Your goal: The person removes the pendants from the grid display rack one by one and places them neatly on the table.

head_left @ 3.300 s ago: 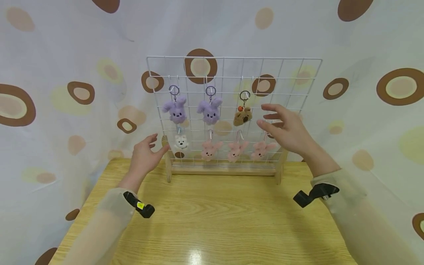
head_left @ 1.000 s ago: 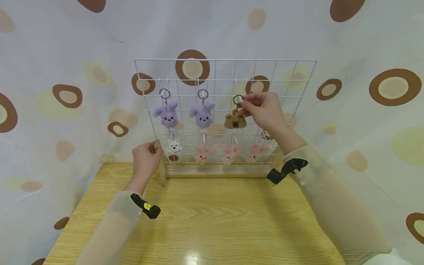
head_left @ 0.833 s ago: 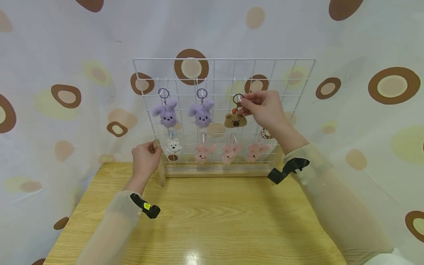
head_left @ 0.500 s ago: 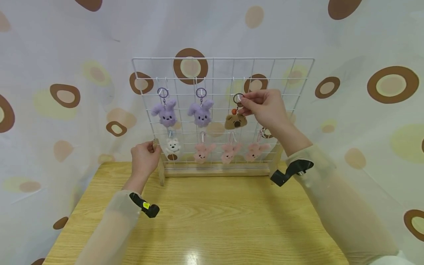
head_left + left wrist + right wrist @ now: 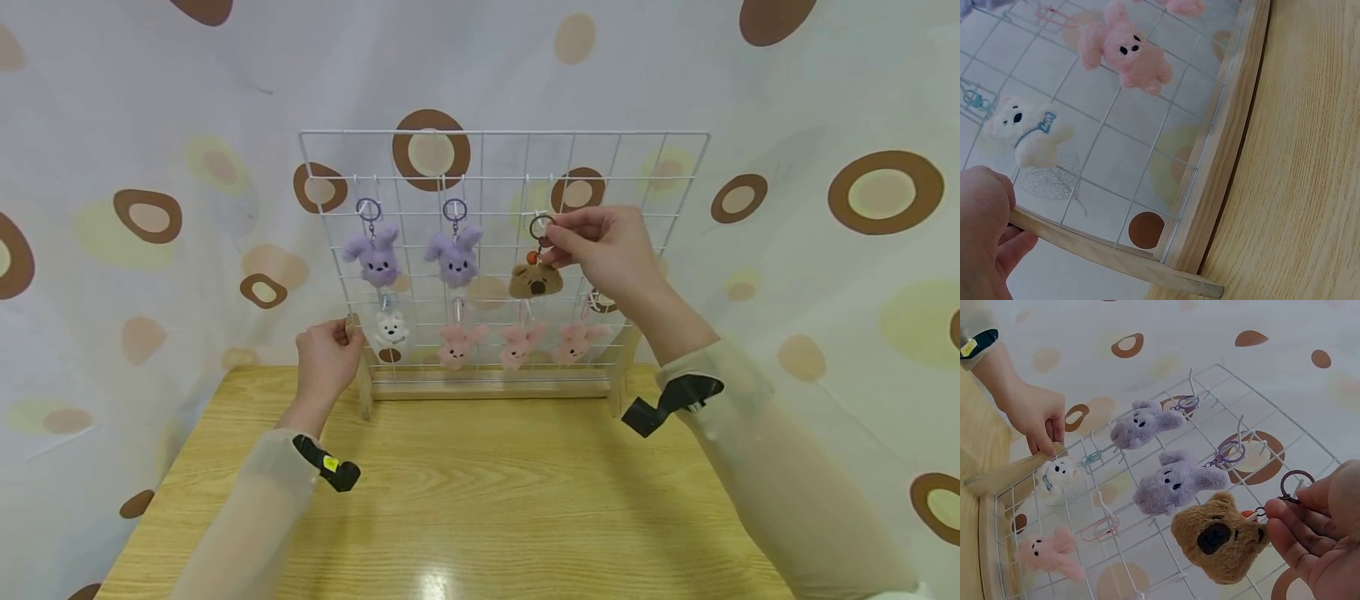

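Observation:
My right hand [image 5: 607, 246] pinches the dark ring of a brown plush bear keychain [image 5: 536, 281] in front of the white wire grid rack [image 5: 504, 132]. In the right wrist view the ring [image 5: 1297, 482] sits between thumb and fingertips, near a hook's end, and the bear dangles below. My left hand [image 5: 327, 358] grips the top of the rack's left wooden upright [image 5: 1097, 247]. Two purple plush rabbit keychains [image 5: 378, 257] hang left of the bear. Below them hang a white plush dog keychain [image 5: 391, 330] and several pink plush rabbit keychains [image 5: 454, 346].
The rack stands at the back of a wooden table [image 5: 450, 500], its wooden base bar [image 5: 487, 390] running along the bottom. Behind it is a spotted curtain [image 5: 525, 75]. Further white hooks [image 5: 1242, 422] stick out from the grid.
Since the earliest frame, my left hand has taken hold of the upright and my right hand has pinched the bear's ring. Over the last half second the ring and bear shifted slightly right and down.

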The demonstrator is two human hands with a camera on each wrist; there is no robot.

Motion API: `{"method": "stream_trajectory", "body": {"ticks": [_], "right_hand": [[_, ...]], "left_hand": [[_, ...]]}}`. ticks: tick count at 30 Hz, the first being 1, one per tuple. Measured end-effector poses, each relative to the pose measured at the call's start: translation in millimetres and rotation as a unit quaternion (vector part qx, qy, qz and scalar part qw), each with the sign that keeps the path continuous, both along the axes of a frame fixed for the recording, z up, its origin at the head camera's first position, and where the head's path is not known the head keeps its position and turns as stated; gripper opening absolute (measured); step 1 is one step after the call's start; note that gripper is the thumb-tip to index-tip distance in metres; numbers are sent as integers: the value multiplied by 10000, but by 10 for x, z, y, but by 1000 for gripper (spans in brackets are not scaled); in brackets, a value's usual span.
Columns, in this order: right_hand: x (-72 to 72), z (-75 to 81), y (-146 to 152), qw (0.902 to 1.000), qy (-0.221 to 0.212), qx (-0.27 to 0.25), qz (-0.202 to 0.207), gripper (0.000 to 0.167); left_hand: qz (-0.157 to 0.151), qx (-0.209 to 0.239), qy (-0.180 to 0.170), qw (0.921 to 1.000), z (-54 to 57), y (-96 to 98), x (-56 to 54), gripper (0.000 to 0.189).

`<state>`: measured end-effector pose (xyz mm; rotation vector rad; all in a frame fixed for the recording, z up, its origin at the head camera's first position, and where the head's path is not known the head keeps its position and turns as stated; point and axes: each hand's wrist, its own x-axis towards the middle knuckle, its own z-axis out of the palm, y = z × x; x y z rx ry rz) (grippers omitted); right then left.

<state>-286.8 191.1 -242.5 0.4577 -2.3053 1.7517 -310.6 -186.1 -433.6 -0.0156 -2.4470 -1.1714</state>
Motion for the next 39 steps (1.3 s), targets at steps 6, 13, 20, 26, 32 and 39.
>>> {"method": "stream_trajectory", "body": {"ticks": [6,13,20,26,32,39], "right_hand": [[107,-18,32,9999,59,55,82,19],[234,-91,106,9995,211,118,202,19],[366,-187,208,9998,11,74,186,22],[436,-333,316,9997,196,91,127,17],[555,-482,407,9994,156,104,280,16],[672,-683,544,9989,-48,378,278,17]], "left_hand": [[-41,-1,8,10000,-3,-7,-1,27],[-54,-13,-11,10000,-5,-11,1,26],[9,-25,-183,9998,22,4,26,27],[-17,-13,-220,9998,27,5,29,29],[-8,-8,-207,9998,26,2,20,29],[-20,48,-189,9998,9,1,15,28]]}}
